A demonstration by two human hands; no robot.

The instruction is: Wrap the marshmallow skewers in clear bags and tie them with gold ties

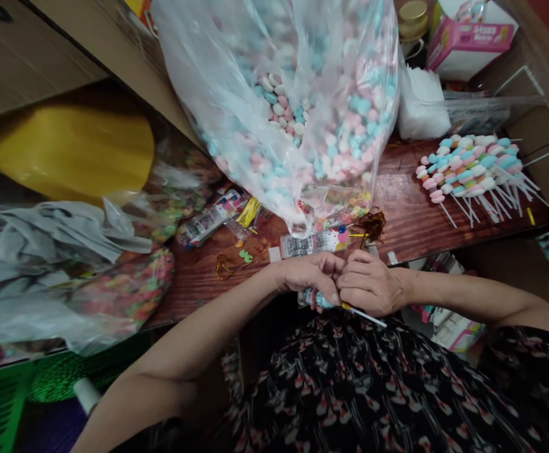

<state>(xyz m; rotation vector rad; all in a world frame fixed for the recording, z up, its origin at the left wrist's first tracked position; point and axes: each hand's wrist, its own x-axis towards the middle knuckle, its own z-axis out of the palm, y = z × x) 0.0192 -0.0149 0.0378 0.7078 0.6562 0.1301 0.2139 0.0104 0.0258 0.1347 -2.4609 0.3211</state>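
In front of my body, my left hand [313, 278] is closed around a marshmallow skewer in a clear wrapper [319, 298]. Its white stick [369, 316] pokes out to the right, below my right hand [369, 284]. That hand is curled shut against the left thumb, where a bit of yellow twist tie [345, 306] shows at the wrapper's neck. Just beyond both hands lies a stack of printed clear bags [315, 243], with a tangle of gold twist ties [373, 226] beside it.
A big plastic bag of pastel marshmallows [274, 151] stands behind my hands. Finished-looking marshmallow skewers [473, 167] are piled at right on the wooden table [425, 214]. Bags of coloured gummies [137, 286] and a yellow ties bundle [249, 212] are left; a pink box [470, 41] stands back right.
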